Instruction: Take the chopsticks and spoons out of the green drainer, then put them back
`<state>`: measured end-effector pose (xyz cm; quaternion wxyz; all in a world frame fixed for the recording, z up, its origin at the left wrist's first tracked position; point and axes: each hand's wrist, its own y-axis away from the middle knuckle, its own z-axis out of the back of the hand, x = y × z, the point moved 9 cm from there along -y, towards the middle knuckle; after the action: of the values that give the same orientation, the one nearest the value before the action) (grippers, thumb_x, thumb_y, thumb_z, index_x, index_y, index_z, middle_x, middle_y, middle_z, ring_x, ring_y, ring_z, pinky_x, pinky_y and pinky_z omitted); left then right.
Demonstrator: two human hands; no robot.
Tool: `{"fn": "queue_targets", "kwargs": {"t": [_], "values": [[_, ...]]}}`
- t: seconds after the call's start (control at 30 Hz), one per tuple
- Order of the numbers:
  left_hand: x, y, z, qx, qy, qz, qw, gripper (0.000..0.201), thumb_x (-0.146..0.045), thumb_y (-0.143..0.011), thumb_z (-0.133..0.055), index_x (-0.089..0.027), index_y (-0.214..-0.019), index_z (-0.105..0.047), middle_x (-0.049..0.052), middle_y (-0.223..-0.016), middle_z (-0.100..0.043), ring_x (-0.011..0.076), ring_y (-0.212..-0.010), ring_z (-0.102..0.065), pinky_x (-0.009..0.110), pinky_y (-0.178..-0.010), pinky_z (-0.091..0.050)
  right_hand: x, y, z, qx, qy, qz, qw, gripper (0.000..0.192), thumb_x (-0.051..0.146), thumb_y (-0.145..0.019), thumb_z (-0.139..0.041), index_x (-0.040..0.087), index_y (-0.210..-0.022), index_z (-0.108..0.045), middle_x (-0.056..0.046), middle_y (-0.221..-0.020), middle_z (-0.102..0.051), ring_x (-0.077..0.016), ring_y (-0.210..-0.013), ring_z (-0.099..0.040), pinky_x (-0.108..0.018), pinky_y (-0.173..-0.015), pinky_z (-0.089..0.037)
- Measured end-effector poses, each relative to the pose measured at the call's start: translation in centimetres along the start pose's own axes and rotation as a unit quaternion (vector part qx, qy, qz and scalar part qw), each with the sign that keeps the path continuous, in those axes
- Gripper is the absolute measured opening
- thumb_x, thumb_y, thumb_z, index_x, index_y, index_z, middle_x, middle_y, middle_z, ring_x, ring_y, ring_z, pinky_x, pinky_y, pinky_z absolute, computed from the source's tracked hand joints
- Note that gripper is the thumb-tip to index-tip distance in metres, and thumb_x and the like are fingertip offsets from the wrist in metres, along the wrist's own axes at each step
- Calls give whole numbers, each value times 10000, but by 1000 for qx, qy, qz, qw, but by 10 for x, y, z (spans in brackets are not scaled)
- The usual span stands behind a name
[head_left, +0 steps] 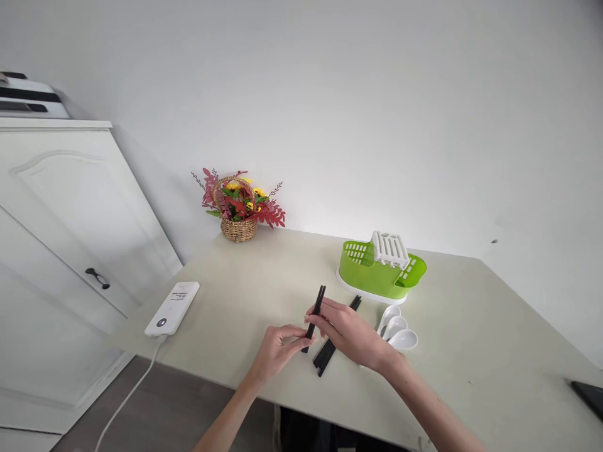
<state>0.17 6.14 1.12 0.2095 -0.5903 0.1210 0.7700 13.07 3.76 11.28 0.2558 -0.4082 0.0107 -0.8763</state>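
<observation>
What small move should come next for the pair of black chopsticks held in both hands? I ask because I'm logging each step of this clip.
Probably carry the black chopsticks toward the green holder. Both the left hand and the right hand pinch the pair above the table; more chopsticks lie beneath, white spoons beside.

One head-worn view; looks forward and down over the table [264, 263]; wall behind.
</observation>
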Motion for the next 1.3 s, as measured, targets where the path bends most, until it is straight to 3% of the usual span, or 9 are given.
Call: {"fn": "queue_targets", "kwargs": {"t": [0.13, 0.33, 0.63, 0.73, 0.87, 1.0, 1.07, 1.17, 1.3], "values": [[2, 2, -1, 10, -24, 18, 1000, 362, -530, -902, -696, -208, -974, -845, 79, -970, -815, 278, -946, -737, 349, -853, -579, 7, 1, 8, -19, 7, -3, 1000, 360, 460, -1083, -415, 248, -937, -668, -40, -962, -683, -182, -835, -662, -320, -774, -521], [-3, 4, -3, 16, -32, 13, 999, 314, -509, -903, -707, -241, -976, -852, 65, -1013, -815, 270, -965, -740, 330, -857, -565, 25, 11, 42, -124, 21, -22, 992, 337, 442, -1088, -394, 253, -904, -603, -17, -856, -640, -162, -694, -564, -307, -677, -460], [-6, 4, -1, -5, -108, -6, 994, 376, -577, -894, -702, -233, -956, -842, 84, -1001, -811, 267, -952, -744, 333, -854, -566, 36, 20, 57, -158, 34, -1, 987, 376, 455, -1087, -378, 254, -847, -586, -15, -807, -617, -160, -664, -544, -300, -661, -441], [-6, 2, 2, -30, -119, -24, 992, 363, -566, -906, -697, -226, -914, -822, 91, -1009, -799, 257, -977, -740, 338, -880, -576, 34, 22, 88, -196, 31, -7, 980, 414, 504, -1074, -399, 251, -798, -575, -8, -733, -627, -163, -642, -570, -302, -651, -451], [-11, -2, 4, -70, -187, -92, 976, 360, -538, -983, -601, -243, -880, -779, 86, -1087, -775, 254, -1141, -687, 391, -1020, -549, 23, 22, 160, -277, 33, -47, 959, 498, 625, -1027, -441, 240, -768, -624, -13, -661, -670, -155, -557, -585, -297, -607, -474], [-4, -9, 12, -156, -299, -122, 934, 378, -497, -1061, -449, -234, -991, -712, 99, -1178, -738, 272, -1273, -627, 470, -1088, -513, 16, 8, 233, -349, 68, -38, 934, 587, 718, -997, -404, 220, -886, -694, -25, -673, -693, -159, -569, -621, -294, -624, -497], [4, -17, 14, -191, -352, -136, 906, 353, -490, -1062, -445, -225, -1060, -678, 116, -1245, -718, 299, -1365, -569, 512, -1116, -491, 8, -3, 257, -375, 111, -35, 920, 600, 715, -1009, -373, 217, -886, -685, -21, -665, -687, -160, -606, -645, -294, -681, -501], [17, -33, 11, -217, -424, -146, 867, 390, -498, -1054, -461, -194, -1245, -615, 168, -1433, -626, 342, -1451, -489, 559, -1134, -469, -21, -29, 269, -348, 154, -61, 923, 575, 654, -1047, -328, 210, -891, -659, -24, -674, -690, -158, -639, -661, -285, -710, -488], [33, -56, 7, -212, -491, -126, 836, 544, -501, -1052, -448, -122, -1437, -508, 227, -1548, -518, 376, -1484, -439, 584, -1174, -417, -77, -59, 264, -287, 171, -107, 937, 491, 554, -1060, -387, 202, -864, -667, -30, -660, -693, -163, -595, -632, -285, -640, -447]]}}
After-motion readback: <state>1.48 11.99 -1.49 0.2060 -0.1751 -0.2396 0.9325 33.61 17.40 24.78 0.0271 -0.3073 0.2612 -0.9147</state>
